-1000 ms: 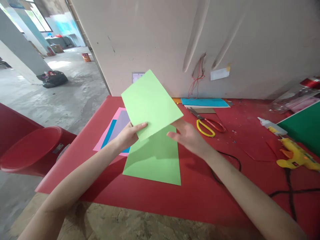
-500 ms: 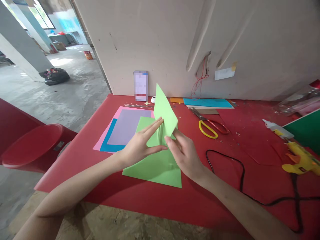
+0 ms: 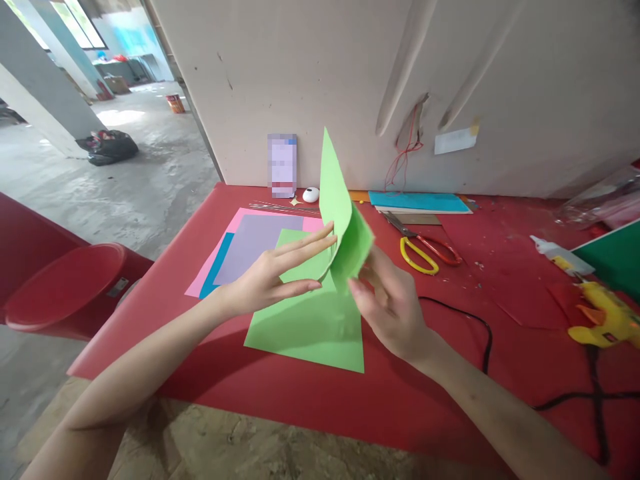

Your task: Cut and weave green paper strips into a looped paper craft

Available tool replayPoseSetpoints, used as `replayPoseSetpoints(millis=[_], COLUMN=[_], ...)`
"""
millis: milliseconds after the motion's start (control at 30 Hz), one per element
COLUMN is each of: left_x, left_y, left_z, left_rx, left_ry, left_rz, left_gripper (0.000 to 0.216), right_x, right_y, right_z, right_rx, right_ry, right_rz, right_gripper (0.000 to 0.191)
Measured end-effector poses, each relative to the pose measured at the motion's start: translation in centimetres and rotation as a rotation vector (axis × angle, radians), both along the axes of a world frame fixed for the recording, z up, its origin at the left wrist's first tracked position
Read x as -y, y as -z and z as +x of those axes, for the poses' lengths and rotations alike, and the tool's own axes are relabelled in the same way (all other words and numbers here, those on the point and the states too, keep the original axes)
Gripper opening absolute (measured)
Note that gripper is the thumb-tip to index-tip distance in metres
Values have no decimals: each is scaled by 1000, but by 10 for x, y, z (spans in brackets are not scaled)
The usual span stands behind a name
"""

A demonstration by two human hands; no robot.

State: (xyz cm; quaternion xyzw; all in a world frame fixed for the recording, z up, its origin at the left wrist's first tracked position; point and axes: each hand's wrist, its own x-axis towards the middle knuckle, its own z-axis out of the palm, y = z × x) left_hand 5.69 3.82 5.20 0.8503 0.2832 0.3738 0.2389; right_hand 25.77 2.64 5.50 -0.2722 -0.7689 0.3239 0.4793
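A folded light-green paper (image 3: 334, 180) stands upright over the table, its two flaps spread apart. My right hand (image 3: 393, 300) pinches the right flap near its outer corner; some of its fingertips are hidden behind the paper. My left hand (image 3: 270, 273) has its fingers stretched out, with the fingertips resting against the left flap and the thumb apart, below. Under both hands lies a flat green sheet (image 3: 300, 333), partly covered by the left hand. Beside it on the left are a lilac sheet (image 3: 255, 243), a blue sheet (image 3: 215, 267) and a pink sheet (image 3: 204, 270), overlapping.
Scissors (image 3: 420, 257) with yellow and red handles lie to the right on the red table (image 3: 310, 407). Farther right are a yellow glue gun (image 3: 607, 320) and its black cord (image 3: 487, 340). A phone (image 3: 283, 167) leans on the wall near a white object (image 3: 311, 195).
The folded green paper has been lifted slightly and its flaps have parted. My right hand has moved right with one flap; my left hand has shifted a little left and up.
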Motion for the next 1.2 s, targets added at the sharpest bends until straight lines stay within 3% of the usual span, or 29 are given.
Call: replayPoseSetpoints(millis=[200, 333, 400, 467, 567, 667, 733, 833, 933, 1000, 1067, 1133, 1200], left_x=[1, -2, -4, -7, -13, -20, -24, -29, -32, -33, -32, -31, -30], left_y=[3, -1, -6, -11, -15, -14, -13, -9, -5, -3, -2, -3, -4], left_z=[4, 3, 1, -3, -13, -26, -34, -39, -36, -33, -30, -29, -29], left_rx=[80, 293, 474, 630, 746, 749, 770, 876, 913, 890, 863, 840, 812], left_ry=[-50, -290, -393, -382, -191, -17, 41, -28, -244, -363, -413, -413, -412], left_rz=[96, 145, 6, -237, -474, -537, -612, -711, -727, -688, -635, -611, -617], left_gripper=[64, 58, 65, 60, 57, 72, 71, 71, 55, 43, 39, 40, 41], right_x=[0, -2, -5, -10, -24, -40, -51, -63, -67, -66, -64, -63, -65], right_y=[1, 2, 1, 0, -1, 0, 1, 1, 0, -3, -7, -11, -15], right_z=[0, 4, 6, 8, 12, 22, 32, 46, 52, 52, 52, 55, 59], right_rx=[79, 94, 101, 108, 132, 198, 269, 397, 472, 450, 339, 136, -95], right_ry=[135, 211, 270, 291, 297, 417, 506, 546, 498, 493, 504, 441, 286], right_rz=[131, 179, 264, 372, 564, 660, 673, 717, 761, 701, 463, 36, -411], right_gripper=[40, 42, 46, 50, 55, 57, 58, 58, 58, 57, 61, 67, 61])
